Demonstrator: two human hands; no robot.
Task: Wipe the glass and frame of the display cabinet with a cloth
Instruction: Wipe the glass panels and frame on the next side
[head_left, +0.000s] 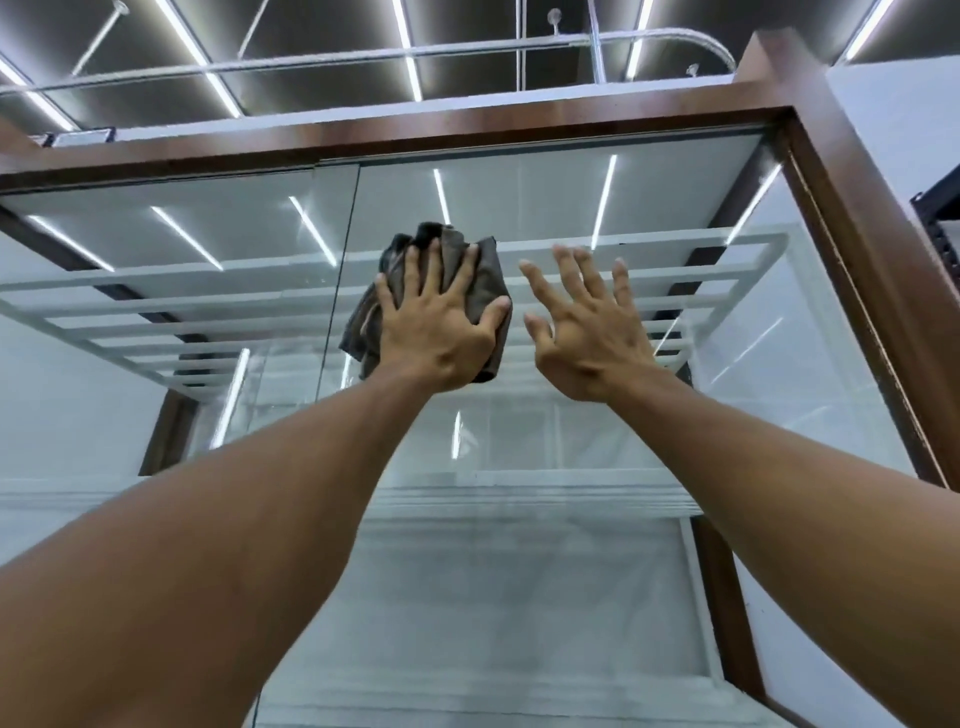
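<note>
While the flat left hand (441, 332) is pressing the cloth (488, 270) on glass (519, 441), right hand (587, 338) spread empty beside, the frame (467, 130) is running crosswise above.

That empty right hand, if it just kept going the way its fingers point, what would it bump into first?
The right hand would probably meet the glass pane right ahead of it; whether it already touches is unclear. Sliding on up the pane, it would next reach the brown top frame.
</note>
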